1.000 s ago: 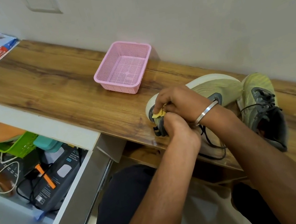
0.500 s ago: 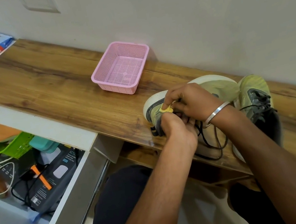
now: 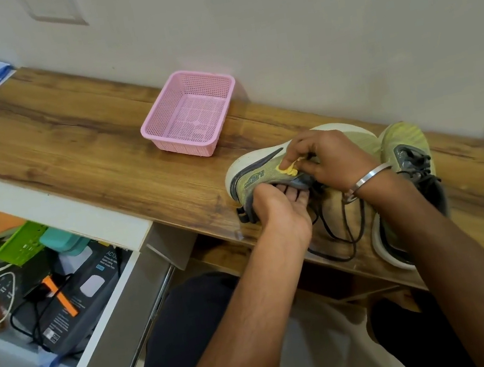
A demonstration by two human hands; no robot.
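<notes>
Head view: left hand (image 3: 279,209) grips shoe (image 3: 252,178) collar, steadying it sideways on tabletop (image 3: 102,148); right hand (image 3: 333,159) fingers pinch yellow wad (image 3: 289,171) just above, likely wiping.

A plain pale wall (image 3: 303,15) stands behind a long wooden desk top (image 3: 67,131). Below it, on the left, a white drawer (image 3: 106,316) stands open.

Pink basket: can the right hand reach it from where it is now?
Probably yes. Bare desk lies between the shoe and the basket, and the basket stands open with nothing over it. The right hand pinches a yellow bit at the shoe, though, so its grip is busy.
</notes>
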